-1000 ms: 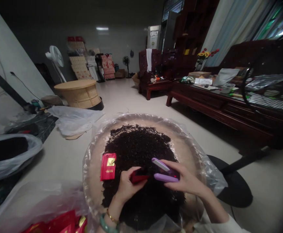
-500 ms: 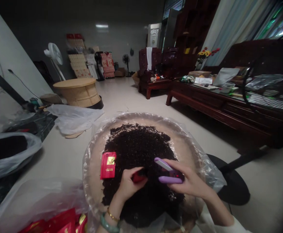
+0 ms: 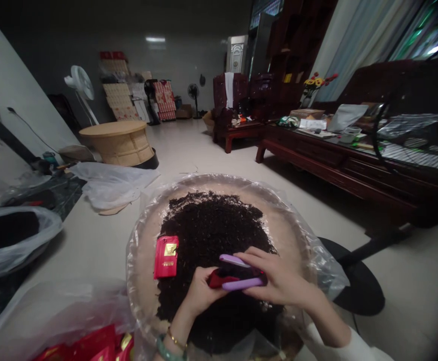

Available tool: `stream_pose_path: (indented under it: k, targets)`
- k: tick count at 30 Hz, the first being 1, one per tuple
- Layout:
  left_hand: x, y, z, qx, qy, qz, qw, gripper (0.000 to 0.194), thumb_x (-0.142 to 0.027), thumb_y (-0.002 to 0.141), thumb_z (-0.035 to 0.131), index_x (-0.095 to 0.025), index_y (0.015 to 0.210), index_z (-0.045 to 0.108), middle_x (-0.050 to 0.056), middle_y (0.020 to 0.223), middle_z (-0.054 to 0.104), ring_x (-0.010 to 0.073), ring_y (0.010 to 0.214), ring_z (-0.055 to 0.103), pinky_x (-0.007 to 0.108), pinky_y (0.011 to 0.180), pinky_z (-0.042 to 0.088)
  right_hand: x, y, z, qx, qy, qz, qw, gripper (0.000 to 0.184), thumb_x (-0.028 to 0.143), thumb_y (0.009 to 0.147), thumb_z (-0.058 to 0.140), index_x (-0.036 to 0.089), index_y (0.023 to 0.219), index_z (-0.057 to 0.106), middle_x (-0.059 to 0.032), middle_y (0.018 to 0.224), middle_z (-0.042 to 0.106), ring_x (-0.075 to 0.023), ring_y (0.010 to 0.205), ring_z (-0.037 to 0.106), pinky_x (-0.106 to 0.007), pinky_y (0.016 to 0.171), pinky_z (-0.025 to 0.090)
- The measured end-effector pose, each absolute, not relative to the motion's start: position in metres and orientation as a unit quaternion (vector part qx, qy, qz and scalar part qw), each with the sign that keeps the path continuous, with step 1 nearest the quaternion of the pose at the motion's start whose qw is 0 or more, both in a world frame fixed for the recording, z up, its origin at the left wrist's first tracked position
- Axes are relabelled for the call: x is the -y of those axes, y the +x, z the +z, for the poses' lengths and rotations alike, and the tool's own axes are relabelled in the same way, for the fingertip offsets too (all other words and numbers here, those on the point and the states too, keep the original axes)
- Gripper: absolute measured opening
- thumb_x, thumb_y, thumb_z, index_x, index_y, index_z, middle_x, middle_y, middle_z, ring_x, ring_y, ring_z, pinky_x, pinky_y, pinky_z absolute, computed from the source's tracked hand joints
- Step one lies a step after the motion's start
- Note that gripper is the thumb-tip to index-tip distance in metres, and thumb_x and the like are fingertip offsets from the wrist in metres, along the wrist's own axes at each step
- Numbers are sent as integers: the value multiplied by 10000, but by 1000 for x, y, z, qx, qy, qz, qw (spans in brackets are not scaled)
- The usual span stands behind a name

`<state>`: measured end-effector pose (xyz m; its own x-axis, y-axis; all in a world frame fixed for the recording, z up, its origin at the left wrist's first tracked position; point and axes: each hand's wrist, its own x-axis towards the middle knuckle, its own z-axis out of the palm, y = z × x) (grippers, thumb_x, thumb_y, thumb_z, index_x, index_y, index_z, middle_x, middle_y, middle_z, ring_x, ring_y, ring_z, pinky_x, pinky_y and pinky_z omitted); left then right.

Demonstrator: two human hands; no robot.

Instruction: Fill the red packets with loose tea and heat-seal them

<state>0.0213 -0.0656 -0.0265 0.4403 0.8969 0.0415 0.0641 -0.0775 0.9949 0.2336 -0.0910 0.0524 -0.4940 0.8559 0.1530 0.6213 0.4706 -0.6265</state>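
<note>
A round tray (image 3: pixel 143 235) lined with clear plastic holds a heap of dark loose tea leaves (image 3: pixel 211 230) in front of me. My left hand (image 3: pixel 199 293) pinches a small red packet (image 3: pixel 219 279) over the leaves. My right hand (image 3: pixel 279 281) grips a purple handheld sealer (image 3: pixel 239 273), and the packet's end sits between its two jaws. Another red packet with a gold label (image 3: pixel 166 256) lies on the leaves at the left. Green and gold bracelets are on my left wrist.
More red packets (image 3: pixel 87 346) lie in a plastic bag at bottom left. A plastic-lined bin (image 3: pixel 11 240) stands at left, crumpled plastic sheet (image 3: pixel 109 183) and a round wooden drum (image 3: pixel 119 143) beyond. Dark wooden furniture (image 3: pixel 335 160) runs along the right. A black stool (image 3: pixel 357 291) is beside the tray.
My right hand has brought the purple sealer left to the red packet, which now sits between its jaws. My left hand has kept its hold on the packet.
</note>
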Motion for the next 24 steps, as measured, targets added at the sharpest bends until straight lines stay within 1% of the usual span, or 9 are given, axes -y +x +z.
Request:
stream_pose_path:
  k: [3,6,8,12,15,18,20,22,24]
  targets:
    - [66,22,-26,-379,639,367,560,300,-370,604,806,-128,778,771,13,635,694,135,553,561,222,563,456,91,224,55,839,-443,230,216,466,275,778,653,225,1236,582,-48,964,627,-169,769,612,-248,676,474]
    - [66,21,-29,-386,649,362,547,300,-360,640,775,-123,823,774,29,651,709,132,535,562,220,540,456,90,218,55,850,-433,216,206,397,336,835,614,214,1212,597,-59,934,643,-172,764,614,-241,657,459]
    - [66,21,-31,-397,654,360,534,297,-366,654,754,-113,807,773,40,642,710,135,531,568,220,527,457,89,216,54,851,-432,215,206,358,358,867,584,206,1191,610,-66,935,654,-176,777,620,-243,662,455]
    - [68,22,-36,-416,651,368,518,268,-329,644,743,-113,800,771,46,685,731,162,596,614,247,599,501,86,214,51,841,-439,231,217,293,361,907,541,222,1144,640,-61,942,672,-174,807,628,-244,711,453]
    - [69,24,-37,-436,637,368,518,266,-294,634,735,-125,837,766,33,700,737,167,599,623,262,618,515,83,213,51,827,-448,258,223,271,363,906,548,227,1110,663,-51,913,680,-172,793,627,-241,707,447]
    - [70,24,-37,-474,617,365,511,278,-268,591,763,-127,830,753,42,732,742,200,663,653,282,646,530,80,210,52,808,-463,283,230,234,344,886,577,231,1058,689,-39,874,685,-174,771,622,-243,694,443]
    - [69,24,-36,-481,593,358,538,292,-263,581,770,-115,830,735,59,742,742,222,682,675,295,641,539,77,210,50,794,-478,295,234,212,332,868,593,226,1015,705,-36,846,686,-180,757,621,-256,694,447]
    - [69,23,-36,-465,567,347,585,313,-279,602,763,-105,858,714,72,757,745,234,679,694,307,634,547,72,211,44,768,-500,300,264,228,342,851,598,217,1008,707,-43,848,689,-192,756,624,-277,698,457]
    - [68,23,-35,-446,553,340,616,326,-298,620,759,-104,875,698,76,767,747,235,672,703,315,637,552,66,216,36,718,-537,297,327,305,389,810,624,207,1047,691,-58,905,696,-219,801,634,-307,716,476]
